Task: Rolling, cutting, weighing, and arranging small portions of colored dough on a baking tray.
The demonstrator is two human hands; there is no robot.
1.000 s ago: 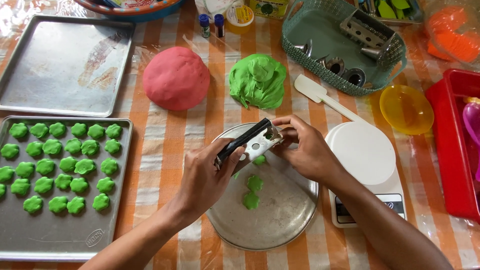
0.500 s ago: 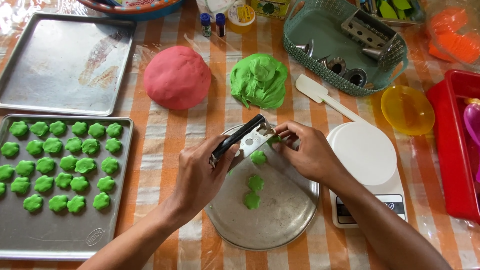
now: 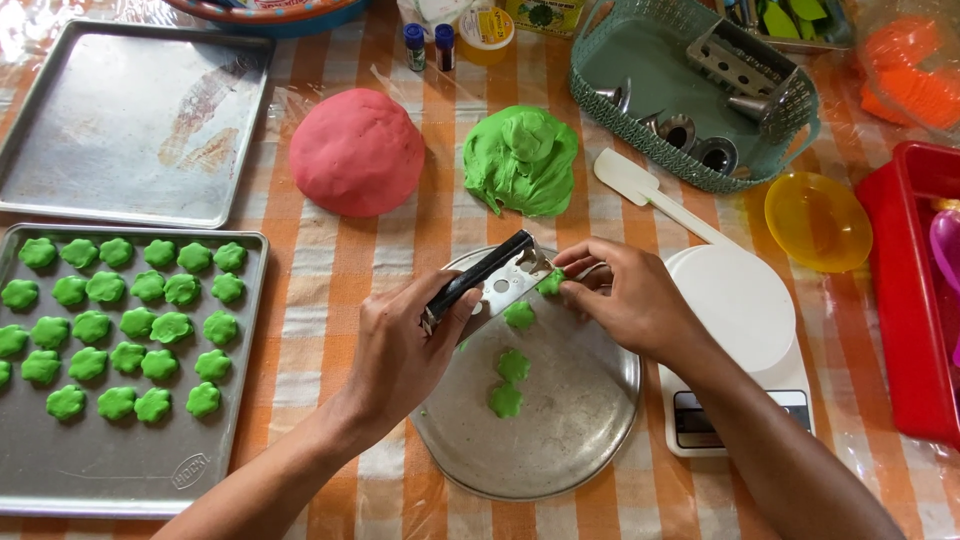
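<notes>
Overhead, orange checked tablecloth [image 3: 330, 300], round metal plate [image 3: 560, 420], left hand [image 3: 400, 350] gripping scraper [image 3: 490, 280]

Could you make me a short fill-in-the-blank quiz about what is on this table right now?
1. The left hand holds a black-handled metal scraper over the round ____ plate.
2. Beside the green dough mound sits a smooth ____ dough mound.
3. The small green dough shapes lie in rows on the ____ of the two metal baking trays.

Missing words: metal; pink; nearer

green dough [image 3: 521, 160] | pink dough [image 3: 357, 151] | orange-white checked tablecloth [image 3: 322, 270] | yellow bowl [image 3: 817, 220]
</notes>
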